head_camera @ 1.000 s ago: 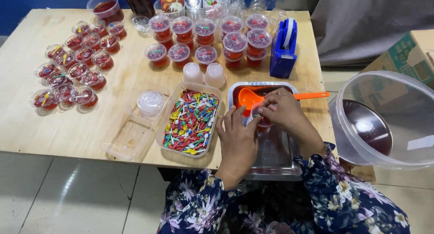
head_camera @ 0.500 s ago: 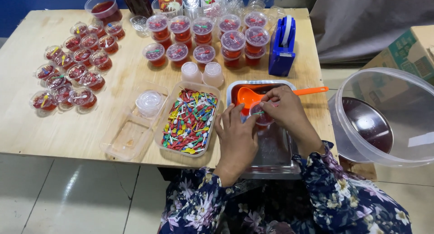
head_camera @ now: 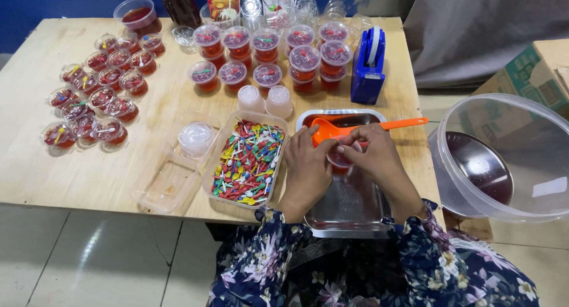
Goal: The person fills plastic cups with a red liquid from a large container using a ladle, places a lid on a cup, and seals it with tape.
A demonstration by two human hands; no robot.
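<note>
My left hand point(head_camera: 305, 168) and my right hand point(head_camera: 376, 156) both grip a small clear cup of red jelly point(head_camera: 339, 159) over a steel tray point(head_camera: 349, 206). An orange ladle point(head_camera: 332, 129) lies across the far end of that tray, its handle pointing right. Left of my hands stands a clear box of small coloured spoons point(head_camera: 246, 159).
Lidded jelly cups sit in clusters at the left point(head_camera: 95, 99) and at the back point(head_camera: 267, 52) of the wooden table point(head_camera: 71, 176). A blue tape dispenser point(head_camera: 367, 67), a stack of clear lids point(head_camera: 195, 138), and a big clear tub point(head_camera: 504, 159) off the table's right edge are nearby.
Both hands stay on the small cup over the tray with only slight finger shifts. The ladle has not moved.
</note>
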